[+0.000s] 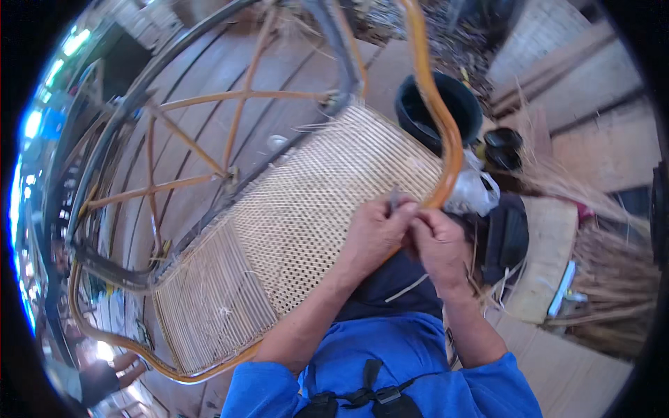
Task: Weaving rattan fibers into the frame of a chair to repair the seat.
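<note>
A woven rattan chair seat panel (306,209) lies tilted across my lap, its open cane weave edged by rows of straight strips. Its curved, varnished rattan frame (449,146) rises on the right and runs along the near edge. At this near right edge my left hand (373,233) is closed, with a small grey piece (394,199) sticking up between thumb and fingers. Right beside it, my right hand (440,247) is pinched at the frame; what it grips is hidden. A pale cane strip (408,289) shows below the hands, over my dark-clad lap.
A grey chair frame with crossed rattan poles (244,94) stands at the far left. Beyond the panel are a dark bucket (456,104), a clear plastic bag (477,191) and bundled cane strips (606,268). Another person's hand (129,369) is at the lower left.
</note>
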{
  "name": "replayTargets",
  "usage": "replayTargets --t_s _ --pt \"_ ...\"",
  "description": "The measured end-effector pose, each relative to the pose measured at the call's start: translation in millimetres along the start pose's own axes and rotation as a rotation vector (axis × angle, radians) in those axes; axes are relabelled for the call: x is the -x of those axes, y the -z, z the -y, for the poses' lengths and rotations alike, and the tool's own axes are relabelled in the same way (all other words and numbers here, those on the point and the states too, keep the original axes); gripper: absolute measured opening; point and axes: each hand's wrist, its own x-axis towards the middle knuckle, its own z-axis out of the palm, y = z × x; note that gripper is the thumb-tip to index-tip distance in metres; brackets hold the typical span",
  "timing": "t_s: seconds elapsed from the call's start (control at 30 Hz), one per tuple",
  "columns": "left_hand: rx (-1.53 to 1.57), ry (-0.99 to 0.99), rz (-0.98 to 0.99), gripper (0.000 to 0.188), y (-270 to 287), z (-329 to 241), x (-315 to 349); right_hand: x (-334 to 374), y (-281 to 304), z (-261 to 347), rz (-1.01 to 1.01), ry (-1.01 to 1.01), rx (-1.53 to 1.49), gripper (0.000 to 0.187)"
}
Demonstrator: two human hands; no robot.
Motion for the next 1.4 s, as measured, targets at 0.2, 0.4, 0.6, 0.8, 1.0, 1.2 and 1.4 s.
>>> replayTargets --t_s 0.2,0.4,0.6,0.8,1.0,1.2,1.4 --pt "-0.293 -0.326 -0.363 0.015 93.4 -29.6 35.5 17.1 65.5 -34.8 -0.014 0.19 0.111 0.018" --pt "-0.3 -0.483 -0.511 0.024 180.5 -131.7 83.1 69.6 172.3 -123.9 -0.403 -0.178 0.167 0.013" --pt "-0.395 0.204 0.079 0.014 58.0 -26.6 83.6 156.4 124.6 -212.4 -0.189 -0.349 0.381 0.016" --pt "-0.219 0.573 0.286 0.017 -8.8 59.5 81.5 196.8 113.9 -224.9 0.022 -0.425 1.012 0.034" --pt "0.049 0.772 0.317 0.021 -28.6 67.5 71.1 215.2 121.0 -237.3 -0.133 -0.315 1.01 0.032" --pt "0.088 0.769 0.407 0.026 -40.3 80.4 62.8 217.9 140.2 -216.5 0.069 -0.31 0.83 0.025" --pt "0.003 0.696 0.487 0.028 -62.2 101.2 52.1 152.4 127.2 -160.9 0.003 -0.668 0.147 0.029"
